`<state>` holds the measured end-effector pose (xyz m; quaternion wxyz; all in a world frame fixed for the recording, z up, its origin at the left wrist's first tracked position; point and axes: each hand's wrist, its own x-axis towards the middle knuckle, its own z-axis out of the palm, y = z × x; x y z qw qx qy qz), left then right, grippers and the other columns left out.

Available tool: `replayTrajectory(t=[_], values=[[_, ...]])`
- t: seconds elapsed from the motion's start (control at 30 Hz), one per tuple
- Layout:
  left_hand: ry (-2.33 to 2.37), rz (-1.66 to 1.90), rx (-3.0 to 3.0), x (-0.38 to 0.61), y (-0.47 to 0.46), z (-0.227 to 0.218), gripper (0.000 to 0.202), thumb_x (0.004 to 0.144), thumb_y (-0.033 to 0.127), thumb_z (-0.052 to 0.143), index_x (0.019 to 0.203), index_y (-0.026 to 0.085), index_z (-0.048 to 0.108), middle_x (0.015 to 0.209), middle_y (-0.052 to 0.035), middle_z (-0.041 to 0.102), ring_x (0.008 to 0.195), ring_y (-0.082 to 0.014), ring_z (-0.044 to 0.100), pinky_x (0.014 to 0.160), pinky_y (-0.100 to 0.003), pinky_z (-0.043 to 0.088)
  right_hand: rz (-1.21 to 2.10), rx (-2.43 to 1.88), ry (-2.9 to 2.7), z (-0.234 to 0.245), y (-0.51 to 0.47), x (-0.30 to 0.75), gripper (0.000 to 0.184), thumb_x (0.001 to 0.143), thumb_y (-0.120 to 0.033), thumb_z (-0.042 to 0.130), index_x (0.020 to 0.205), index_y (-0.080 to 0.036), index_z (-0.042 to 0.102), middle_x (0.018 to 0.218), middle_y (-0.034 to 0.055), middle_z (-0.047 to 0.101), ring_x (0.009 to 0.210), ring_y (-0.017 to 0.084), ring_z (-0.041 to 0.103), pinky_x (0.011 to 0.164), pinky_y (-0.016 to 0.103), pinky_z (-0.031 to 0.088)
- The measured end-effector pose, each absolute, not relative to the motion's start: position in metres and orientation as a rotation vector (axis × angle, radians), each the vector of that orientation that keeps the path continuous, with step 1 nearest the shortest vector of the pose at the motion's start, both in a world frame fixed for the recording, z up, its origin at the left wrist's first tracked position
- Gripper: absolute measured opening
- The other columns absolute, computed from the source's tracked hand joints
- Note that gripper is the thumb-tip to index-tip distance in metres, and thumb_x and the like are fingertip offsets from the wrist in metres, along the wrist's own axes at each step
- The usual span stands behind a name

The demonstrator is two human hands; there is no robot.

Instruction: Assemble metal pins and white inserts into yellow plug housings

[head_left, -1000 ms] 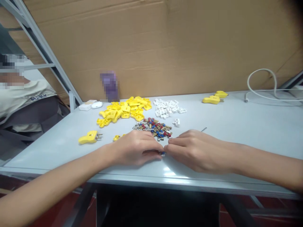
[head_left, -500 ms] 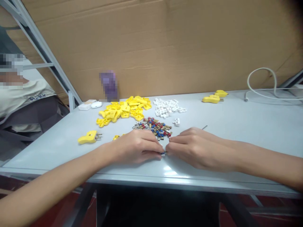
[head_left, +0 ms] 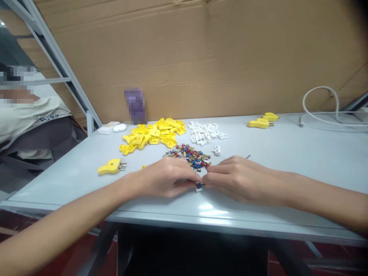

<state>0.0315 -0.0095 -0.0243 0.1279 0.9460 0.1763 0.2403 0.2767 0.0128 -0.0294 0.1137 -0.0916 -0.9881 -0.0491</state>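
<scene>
My left hand [head_left: 169,178] is closed in a pinch near the table's front edge. At its fingertips is a small white plug insert [head_left: 199,189] with blue and metal bits on it, partly hidden by the fingers. My right hand [head_left: 235,180] is closed too, its fingertips meeting the same insert from the right; what they grip is covered. A thin metal rod [head_left: 248,156] shows behind that hand, and I cannot tell whether it is held. Just beyond the hands lies a pile of brass plug pins [head_left: 192,155] with red and blue parts. One loose white insert [head_left: 217,150] sits beside it.
Yellow plug shells [head_left: 155,133] and white inserts [head_left: 205,132] are heaped farther back. A yellow plug [head_left: 109,167] lies left, other plugs [head_left: 260,123] back right, near a white cable [head_left: 336,100]. Cardboard [head_left: 201,57] stands behind. A person [head_left: 37,119] sits at left.
More of the white insert and its blue bits now shows below my fingertips. The left fingers have shifted slightly right against the right ones. The whole view has moved a little.
</scene>
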Motion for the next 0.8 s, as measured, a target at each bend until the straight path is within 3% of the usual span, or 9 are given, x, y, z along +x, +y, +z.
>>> replayTrajectory(t=[0.43, 0.8], values=[[0.689, 0.68, 2.53, 0.0385, -0.0161, -0.0162, 0.018, 0.078, 0.002, 0.058, 0.081, 0.014, 0.071, 0.077, -0.0011, 0.072, 0.071, -0.0095, 0.064, 0.066, -0.019, 0.049, -0.076, -0.254, -2.877, -0.0295, 0.0152, 0.2757, 0.033, 0.1, -0.014, 0.033, 0.087, -0.015, 0.063, 0.068, 0.0027, 0.059, 0.052, 0.013, 0.045, 0.05, 0.029, 0.029], [0.735, 0.731, 2.483, 0.0406, -0.017, -0.0189, 0.019, 0.075, 0.005, 0.057, 0.078, 0.016, 0.071, 0.074, -0.0001, 0.073, 0.068, -0.0099, 0.065, 0.063, -0.02, 0.05, 0.32, -0.324, -2.896, -0.0241, 0.0162, 0.2732, 0.032, 0.1, -0.015, 0.035, 0.102, -0.014, 0.067, 0.082, 0.0061, 0.068, 0.067, 0.015, 0.059, 0.061, 0.027, 0.041]])
